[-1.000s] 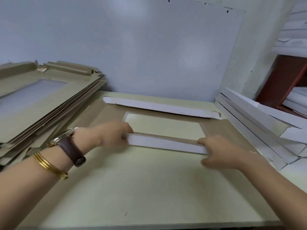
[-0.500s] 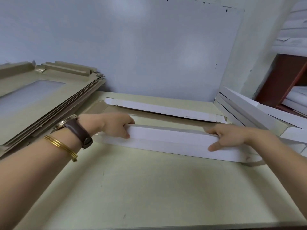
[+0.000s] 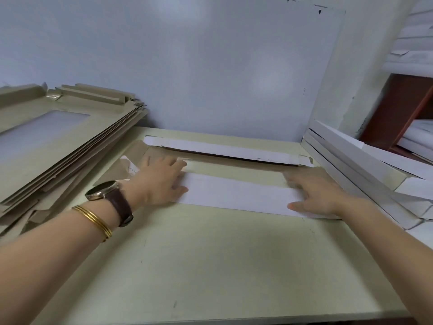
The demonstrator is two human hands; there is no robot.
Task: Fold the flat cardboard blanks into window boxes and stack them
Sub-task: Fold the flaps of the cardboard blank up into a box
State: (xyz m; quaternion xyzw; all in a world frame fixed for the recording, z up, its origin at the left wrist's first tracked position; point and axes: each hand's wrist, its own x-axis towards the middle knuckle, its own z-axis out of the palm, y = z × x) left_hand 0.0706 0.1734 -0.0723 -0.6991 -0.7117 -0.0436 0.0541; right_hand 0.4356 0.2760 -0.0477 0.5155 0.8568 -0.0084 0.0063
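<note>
Brown cardboard, white on its other face: the blank [image 3: 236, 167] lies flat at the far middle of the table [image 3: 210, 254], close to the wall [image 3: 210, 66], and the near flap [image 3: 234, 192] is turned over onto it, white side up. Both hands are down on that flap. The left hand [image 3: 161, 181] sits at its left end, fingers spread and straight, palm pressing, gripping nothing. The right hand [image 3: 316, 195] sits at the right end; it is blurred, but its fingers look stretched out flat on the card too, so an open, pressing hand rather than a pinch. One hand at each end makes sense: a long flap wants pressure along its whole length for the crease to set evenly, and that looks like the step in hand. The far flap [image 3: 222, 149] shows white as well and stands a little lifted along the back edge. Whether the narrow pale strip between the two flaps is the window is hard to tell. So this one is partly folded, not yet a box. Moving outward: a watch [image 3: 105, 191] and thin gold bangles [image 3: 93, 221] on the left wrist. To the left, a slanting pile of flat blanks [image 3: 70, 148] within easy reach, the top one showing its window. To the right, a stack of folded boxes [image 3: 346, 158], white sides out, just beside the right hand, handy for setting this one down. Behind it a reddish shelf [image 3: 398, 109] holds more white card; what exactly cannot be made out.
</note>
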